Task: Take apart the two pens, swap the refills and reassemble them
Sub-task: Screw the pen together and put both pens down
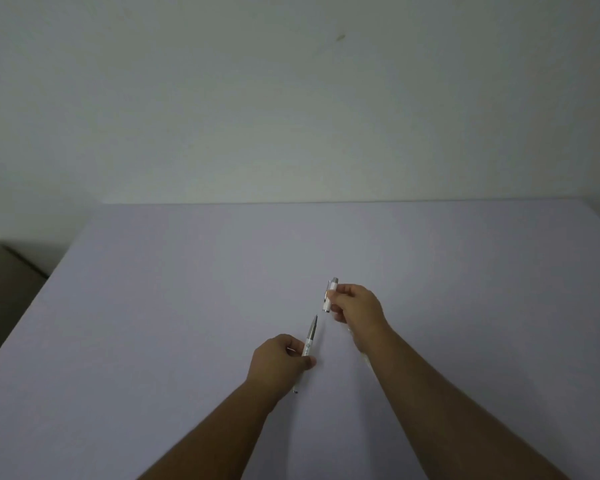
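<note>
My left hand (280, 355) grips a white pen body (309, 337) with a grey metal tip pointing up and away; its rear end pokes out below my fist. My right hand (357, 308) holds the white pen cap (330, 295) with its silver clip and end, a short gap above the pen's tip. A second, pale pen (361, 351) lies on the table, mostly hidden under my right wrist and forearm.
The work surface is a pale lilac table (187, 289) against a plain white wall (291, 98). Its left edge drops to a dark floor area with a beige object (0, 265) at far left.
</note>
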A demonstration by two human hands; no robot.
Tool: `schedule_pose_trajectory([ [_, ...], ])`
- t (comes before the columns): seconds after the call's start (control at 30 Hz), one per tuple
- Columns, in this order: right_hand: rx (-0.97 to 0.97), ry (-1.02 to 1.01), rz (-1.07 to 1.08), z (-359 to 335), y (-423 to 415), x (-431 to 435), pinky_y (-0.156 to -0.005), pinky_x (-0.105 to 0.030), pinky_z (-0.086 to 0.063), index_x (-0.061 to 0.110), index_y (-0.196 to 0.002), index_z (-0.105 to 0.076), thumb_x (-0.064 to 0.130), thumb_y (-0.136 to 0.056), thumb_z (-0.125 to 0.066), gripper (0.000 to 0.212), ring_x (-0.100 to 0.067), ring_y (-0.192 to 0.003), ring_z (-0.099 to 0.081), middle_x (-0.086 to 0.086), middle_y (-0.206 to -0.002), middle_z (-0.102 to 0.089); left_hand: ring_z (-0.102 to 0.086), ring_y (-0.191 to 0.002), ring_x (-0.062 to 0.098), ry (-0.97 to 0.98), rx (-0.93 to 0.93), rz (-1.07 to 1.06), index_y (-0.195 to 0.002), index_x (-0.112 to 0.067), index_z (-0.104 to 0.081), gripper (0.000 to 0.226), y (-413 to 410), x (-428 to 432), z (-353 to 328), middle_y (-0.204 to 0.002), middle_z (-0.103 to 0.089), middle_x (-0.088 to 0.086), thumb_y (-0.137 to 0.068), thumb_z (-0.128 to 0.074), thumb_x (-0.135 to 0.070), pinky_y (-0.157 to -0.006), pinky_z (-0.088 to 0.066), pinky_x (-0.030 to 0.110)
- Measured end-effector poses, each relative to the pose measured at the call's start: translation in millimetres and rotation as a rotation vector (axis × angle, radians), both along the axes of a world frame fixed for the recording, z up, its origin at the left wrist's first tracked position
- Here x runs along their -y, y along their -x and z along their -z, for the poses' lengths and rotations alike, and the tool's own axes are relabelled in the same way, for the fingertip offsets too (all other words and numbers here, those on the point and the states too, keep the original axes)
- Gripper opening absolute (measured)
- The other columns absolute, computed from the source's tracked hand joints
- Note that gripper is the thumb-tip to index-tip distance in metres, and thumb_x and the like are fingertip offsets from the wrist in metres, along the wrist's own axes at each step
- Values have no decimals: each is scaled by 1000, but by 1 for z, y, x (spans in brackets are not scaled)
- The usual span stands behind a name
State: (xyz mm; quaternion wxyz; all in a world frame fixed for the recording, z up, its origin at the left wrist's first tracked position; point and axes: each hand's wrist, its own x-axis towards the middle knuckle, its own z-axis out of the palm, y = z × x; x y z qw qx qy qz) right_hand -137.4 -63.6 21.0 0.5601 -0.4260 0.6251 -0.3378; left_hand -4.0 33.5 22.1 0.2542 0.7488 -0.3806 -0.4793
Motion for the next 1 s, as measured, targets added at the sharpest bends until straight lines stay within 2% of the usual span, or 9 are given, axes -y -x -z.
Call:
schedule_pose_trajectory([
  [0.1, 121, -62, -4, -9, 4, 1, -60, -25, -49, 10, -88, -67, 13, -83, -65, 6, -15, -67, -61, -8, -80, -69, -60, -70, 19, 6, 7, 13, -75, -20, -65, 15, 3, 0, -2, -79, -66, 3, -70, -79, -23, -75, -56, 37],
  [0.17, 152, -76, -30, -12, 5, -2, -61, -26, -50, 9, -87, -67, 11, -83, -66, 5, -16, -66, -61, -9, -77, -68, -59, -68, 18, 20, 1, 20, -74, -20, -65, 15, 5, -1, -3, -76, -66, 2, -69, -79, -23, -73, -56, 36],
  [0.3, 144, -70, -74, -14, 7, -12, -59, -23, -51, 7, -86, -66, 10, -82, -67, 4, -14, -63, -60, -7, -74, -69, -59, -68, 17, 30, 6, 36, -74, -21, -64, 14, 9, -2, -4, -75, -65, 0, -70, -78, -24, -76, -56, 37],
  [0.57, 121, -111, -157, -12, 9, -30, -54, -20, -52, 8, -79, -67, 11, -80, -70, 4, -12, -58, -60, -5, -71, -69, -55, -65, 18, 56, -27, 30, -73, -18, -62, 14, 15, -3, -6, -71, -60, 1, -73, -76, -21, -73, -55, 38],
  [0.73, 170, -133, -161, -14, 13, -32, -52, -18, -52, 8, -78, -67, 8, -83, -66, 5, -8, -51, -60, -4, -69, -69, -53, -65, 18, 64, -54, 24, -71, -18, -61, 14, 17, -1, -7, -70, -58, 1, -75, -74, -19, -70, -51, 35],
  [1.0, 123, -118, -157, -4, 16, -30, -56, -19, -54, 10, -81, -67, 14, -83, -66, 5, -9, -56, -61, -4, -72, -69, -54, -65, 18, 58, -57, 17, -73, -19, -62, 13, 23, 4, 0, -70, -60, 0, -75, -75, -23, -69, -52, 34],
])
